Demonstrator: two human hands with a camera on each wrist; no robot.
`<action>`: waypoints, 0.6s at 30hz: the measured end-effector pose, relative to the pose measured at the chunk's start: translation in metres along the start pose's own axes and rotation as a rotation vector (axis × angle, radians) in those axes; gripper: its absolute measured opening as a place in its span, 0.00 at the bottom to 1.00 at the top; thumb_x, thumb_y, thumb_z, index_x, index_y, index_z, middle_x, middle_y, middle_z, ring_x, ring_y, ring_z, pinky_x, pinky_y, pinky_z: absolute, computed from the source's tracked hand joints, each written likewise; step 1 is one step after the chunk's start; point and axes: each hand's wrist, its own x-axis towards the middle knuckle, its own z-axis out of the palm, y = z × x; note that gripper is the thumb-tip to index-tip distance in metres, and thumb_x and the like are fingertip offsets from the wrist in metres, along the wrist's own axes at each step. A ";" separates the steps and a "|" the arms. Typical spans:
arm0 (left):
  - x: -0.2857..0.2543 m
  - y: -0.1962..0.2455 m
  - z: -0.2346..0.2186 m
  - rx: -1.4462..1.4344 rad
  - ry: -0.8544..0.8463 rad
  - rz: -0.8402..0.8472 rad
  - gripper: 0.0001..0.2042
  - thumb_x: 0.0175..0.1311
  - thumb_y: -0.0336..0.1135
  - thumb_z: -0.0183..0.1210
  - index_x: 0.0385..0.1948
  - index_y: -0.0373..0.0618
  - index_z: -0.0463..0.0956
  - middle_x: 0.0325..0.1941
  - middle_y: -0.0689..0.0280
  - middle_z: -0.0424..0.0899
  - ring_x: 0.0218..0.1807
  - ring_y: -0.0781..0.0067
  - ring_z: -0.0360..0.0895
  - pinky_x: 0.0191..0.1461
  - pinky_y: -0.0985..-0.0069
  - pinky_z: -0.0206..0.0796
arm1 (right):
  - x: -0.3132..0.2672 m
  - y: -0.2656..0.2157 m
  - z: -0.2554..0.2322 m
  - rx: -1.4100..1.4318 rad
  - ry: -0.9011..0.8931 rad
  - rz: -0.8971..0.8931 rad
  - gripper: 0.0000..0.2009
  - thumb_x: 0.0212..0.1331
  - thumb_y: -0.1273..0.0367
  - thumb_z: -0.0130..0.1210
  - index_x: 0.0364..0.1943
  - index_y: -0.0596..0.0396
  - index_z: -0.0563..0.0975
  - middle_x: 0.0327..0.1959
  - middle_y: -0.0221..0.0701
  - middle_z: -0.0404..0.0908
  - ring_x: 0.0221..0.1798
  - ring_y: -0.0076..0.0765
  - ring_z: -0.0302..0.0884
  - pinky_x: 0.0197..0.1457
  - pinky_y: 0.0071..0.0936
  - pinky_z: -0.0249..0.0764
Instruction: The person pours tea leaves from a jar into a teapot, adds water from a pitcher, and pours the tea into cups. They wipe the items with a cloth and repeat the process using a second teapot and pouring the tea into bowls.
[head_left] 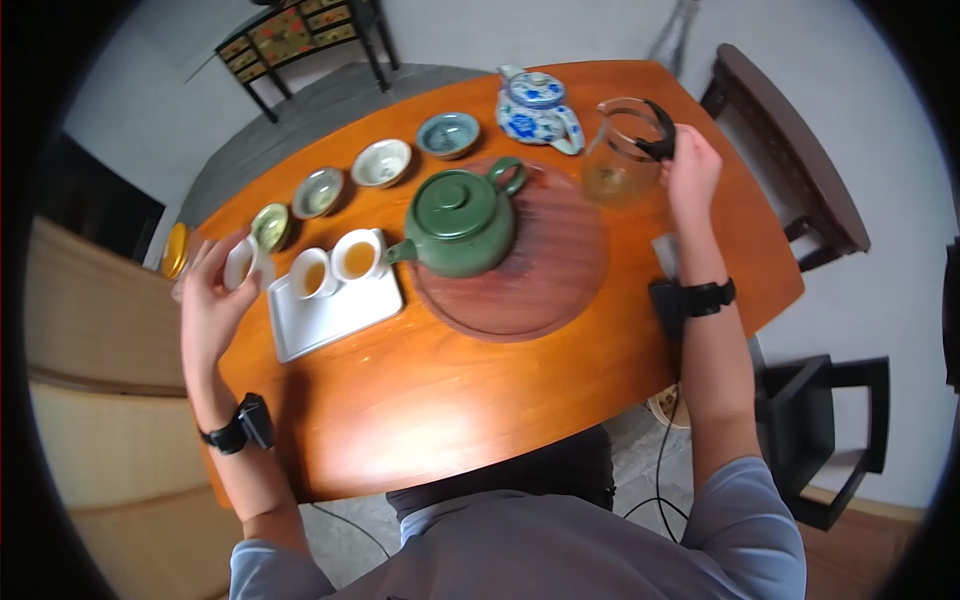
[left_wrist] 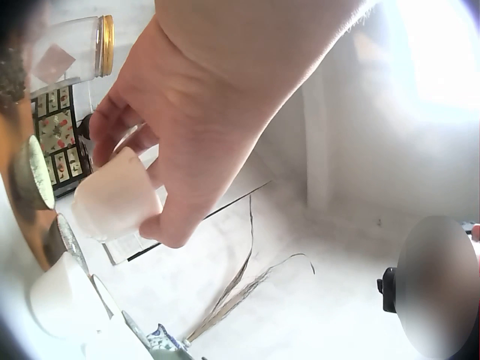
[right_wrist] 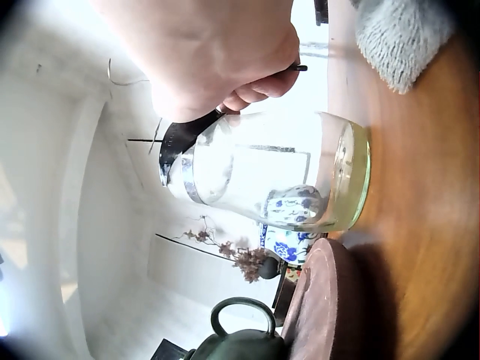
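My left hand (head_left: 210,300) pinches a small white cup (left_wrist: 116,196) between thumb and fingers, at the left end of the table. Beside it, two white cups (head_left: 358,258) of amber tea stand on a white rectangular tray (head_left: 340,326). My right hand (head_left: 693,178) grips the black handle of a glass pitcher (right_wrist: 251,161) at the table's right side. A little pale yellow liquid lies in the bottom of the pitcher, whose base is close over the tabletop. Between the hands, a green teapot (head_left: 455,225) sits on a round reddish-brown board (head_left: 565,285), its spout toward the cups.
Several small bowls (head_left: 382,163) line the table's far left edge. A blue-and-white teapot (head_left: 535,105) stands at the back, left of the pitcher. A grey cloth (right_wrist: 401,41) lies near the right forearm. A yellow-lidded jar (head_left: 176,248) is beyond the left hand.
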 end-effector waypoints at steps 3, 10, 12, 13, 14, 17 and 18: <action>-0.001 0.005 0.003 -0.073 0.102 0.099 0.23 0.58 0.26 0.65 0.59 0.41 0.83 0.44 0.65 0.80 0.45 0.74 0.80 0.50 0.77 0.73 | 0.002 0.004 -0.003 -0.018 -0.041 -0.016 0.13 0.74 0.67 0.51 0.37 0.59 0.85 0.24 0.22 0.78 0.23 0.14 0.68 0.26 0.18 0.59; -0.002 0.052 0.016 -0.270 0.110 0.171 0.25 0.56 0.24 0.64 0.60 0.36 0.82 0.46 0.66 0.74 0.49 0.75 0.77 0.59 0.78 0.73 | -0.002 -0.002 0.002 0.004 -0.033 -0.008 0.15 0.78 0.63 0.50 0.38 0.58 0.84 0.21 0.19 0.72 0.21 0.13 0.62 0.25 0.18 0.57; -0.001 0.062 0.021 -0.304 0.082 0.191 0.26 0.57 0.27 0.65 0.61 0.34 0.80 0.48 0.65 0.75 0.52 0.73 0.77 0.61 0.76 0.71 | -0.005 -0.004 0.007 0.019 0.000 -0.030 0.17 0.78 0.63 0.51 0.35 0.62 0.83 0.26 0.22 0.79 0.29 0.16 0.70 0.34 0.21 0.67; 0.001 0.067 0.025 -0.338 0.060 0.203 0.27 0.59 0.30 0.66 0.62 0.32 0.78 0.50 0.64 0.76 0.56 0.71 0.77 0.63 0.75 0.69 | -0.004 -0.002 0.005 -0.004 -0.011 -0.028 0.17 0.78 0.64 0.51 0.36 0.63 0.83 0.27 0.22 0.80 0.30 0.16 0.71 0.34 0.21 0.68; 0.003 0.076 0.030 -0.348 0.051 0.215 0.27 0.59 0.30 0.66 0.62 0.32 0.78 0.50 0.64 0.76 0.56 0.71 0.77 0.63 0.75 0.69 | -0.004 -0.001 0.005 0.000 -0.009 -0.034 0.16 0.77 0.64 0.52 0.36 0.63 0.83 0.27 0.22 0.79 0.30 0.16 0.70 0.34 0.21 0.68; 0.013 0.111 0.043 -0.481 0.043 0.261 0.29 0.57 0.22 0.64 0.65 0.35 0.76 0.51 0.65 0.75 0.52 0.74 0.80 0.59 0.76 0.75 | 0.000 0.008 0.004 -0.045 0.010 -0.083 0.15 0.75 0.64 0.54 0.35 0.63 0.82 0.24 0.20 0.74 0.28 0.15 0.67 0.33 0.22 0.65; 0.016 0.122 0.047 -0.557 0.028 0.250 0.31 0.57 0.22 0.64 0.67 0.35 0.74 0.52 0.64 0.76 0.54 0.73 0.81 0.60 0.75 0.76 | 0.002 0.012 0.004 -0.032 0.018 -0.111 0.15 0.75 0.64 0.54 0.35 0.63 0.82 0.23 0.20 0.73 0.28 0.15 0.67 0.33 0.22 0.65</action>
